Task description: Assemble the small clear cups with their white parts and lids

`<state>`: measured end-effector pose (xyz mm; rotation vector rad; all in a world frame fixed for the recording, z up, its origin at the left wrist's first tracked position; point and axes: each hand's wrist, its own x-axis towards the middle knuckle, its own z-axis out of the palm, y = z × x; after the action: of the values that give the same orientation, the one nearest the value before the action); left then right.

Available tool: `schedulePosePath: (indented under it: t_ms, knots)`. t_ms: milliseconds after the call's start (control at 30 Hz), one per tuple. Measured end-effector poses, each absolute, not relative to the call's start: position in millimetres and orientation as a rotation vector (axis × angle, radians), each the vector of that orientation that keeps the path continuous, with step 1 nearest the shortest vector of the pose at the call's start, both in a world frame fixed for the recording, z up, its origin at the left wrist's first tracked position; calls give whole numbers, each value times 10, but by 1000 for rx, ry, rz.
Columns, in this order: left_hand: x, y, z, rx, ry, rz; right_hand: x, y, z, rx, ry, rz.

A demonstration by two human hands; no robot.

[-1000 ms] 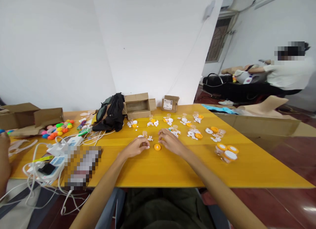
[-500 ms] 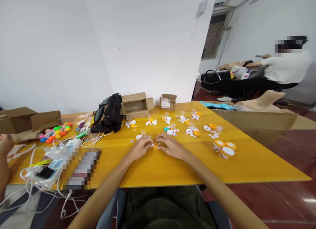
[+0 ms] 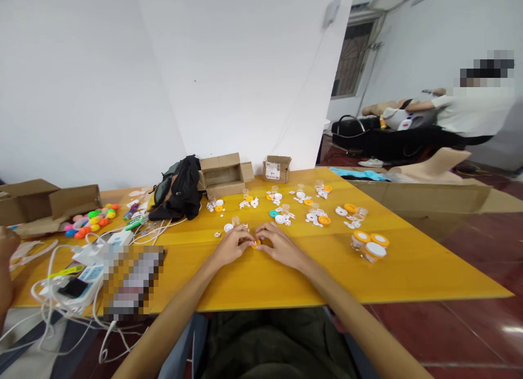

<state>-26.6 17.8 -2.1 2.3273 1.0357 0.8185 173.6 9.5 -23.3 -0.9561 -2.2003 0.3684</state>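
Between my fingertips, low over the table's middle, is a small orange ring-shaped lid [image 3: 255,244] with something white at its centre. My left hand [image 3: 232,245] pinches it from the left, fingers curled. From the right, my right hand [image 3: 279,245] grips its other side with thumb and fingers. Just beyond my left hand lie a white disc [image 3: 227,227] and a small clear cup [image 3: 236,220]. Past my right hand is a group with a teal ring [image 3: 273,214], white discs and dotted white pieces. Fingers partly hide the lid.
Several similar part groups lie farther back on the yellow table [image 3: 327,281]. Lidded jars [image 3: 373,251] stand at the right. On the left are a phone [image 3: 137,281], a power strip [image 3: 87,275], tangled cables and coloured balls [image 3: 95,221]. Behind are a black bag [image 3: 183,188] and cardboard boxes [image 3: 223,175].
My right hand's fingers have closed in on the orange lid, which now looks more tilted. Both hands stay in nearly the same place. The view has shifted slightly.
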Motion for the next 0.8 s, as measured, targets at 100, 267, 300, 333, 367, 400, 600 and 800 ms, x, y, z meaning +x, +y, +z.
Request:
schedulePosePath:
  t_ms: [100,267,300,333,367,400,600,800]
  knots:
    - [-257,176,-15,2322,1034,823,1732,83,-236,-957,-2192,379]
    - [-244,175,-14,2327,1035,831,1725,66,-231,-963,-2182,370]
    - [-243,177,-15,2330,1038,832,1725,66,-230,-959,-2183,367]
    - [-242,178,-17,2333,1040,834,1725,66,-230,-956,-2185,365]
    - [-242,180,-20,2339,1041,834,1726,66,-229,-954,-2188,364]
    - [-242,182,-23,2344,1042,834,1727,66,-229,-954,-2190,362]
    - [-240,180,-32,2352,1059,812,1723,57,-218,-966,-2194,345]
    - [-237,174,-31,2332,1059,819,1724,57,-221,-957,-2196,338]
